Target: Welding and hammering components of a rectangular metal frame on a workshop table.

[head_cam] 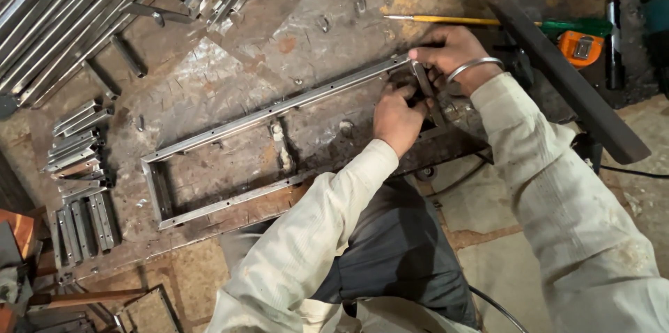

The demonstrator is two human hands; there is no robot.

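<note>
A long rectangular steel frame point(230, 126) made of thin channel bars lies flat on a worn metal worktable point(306, 19). Both hands work at its right end. My left hand point(397, 118) presses on the short end piece point(424, 86) of the frame, fingers closed around it. My right hand point(451, 53), with a metal bangle on the wrist, grips the frame's far right corner where the long bar meets the end piece.
Long steel bars point(63, 12) are piled at the top left. Short cut channel pieces point(77, 159) lie stacked at the left edge. A yellow-and-green screwdriver point(488, 22), an orange tape measure point(580, 47) and a dark angled steel beam point(571, 89) sit at the right.
</note>
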